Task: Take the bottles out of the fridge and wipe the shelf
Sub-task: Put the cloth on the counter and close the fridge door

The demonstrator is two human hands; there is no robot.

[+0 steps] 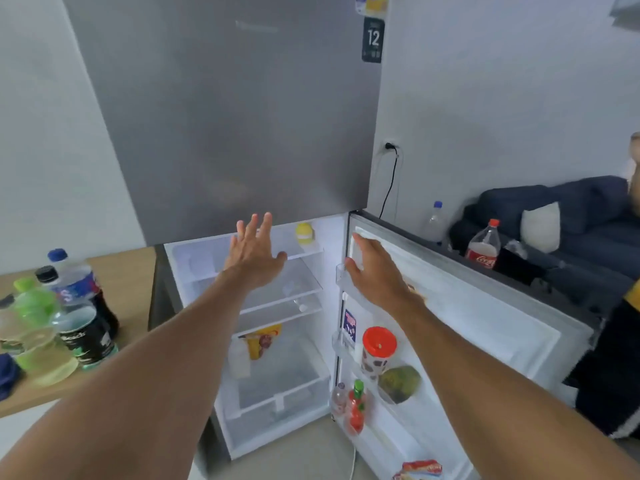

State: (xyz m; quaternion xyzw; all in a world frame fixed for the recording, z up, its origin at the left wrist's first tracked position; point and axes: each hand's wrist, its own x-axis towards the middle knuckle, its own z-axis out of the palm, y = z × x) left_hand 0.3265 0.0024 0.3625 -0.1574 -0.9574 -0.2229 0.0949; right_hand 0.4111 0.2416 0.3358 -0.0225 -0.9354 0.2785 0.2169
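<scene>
plastic bottles [69,306] upright, caps up, on table [128,271].

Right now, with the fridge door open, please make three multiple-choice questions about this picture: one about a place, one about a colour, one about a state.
1. Where does the group of bottles stand?
A. on the wooden table left of the fridge
B. on the top fridge shelf
C. on the floor

2. What colour is the lid of the cup in the door rack?
A. blue
B. red
C. black

3. How is the left hand?
A. closed on a bottle
B. closed on a cloth
C. open and empty

Answers:
1 A, the bottles are clustered on the wooden table, outside the fridge.
2 B, the lid is plainly red.
3 C, the fingers are spread in front of the top shelf and hold nothing.
</scene>
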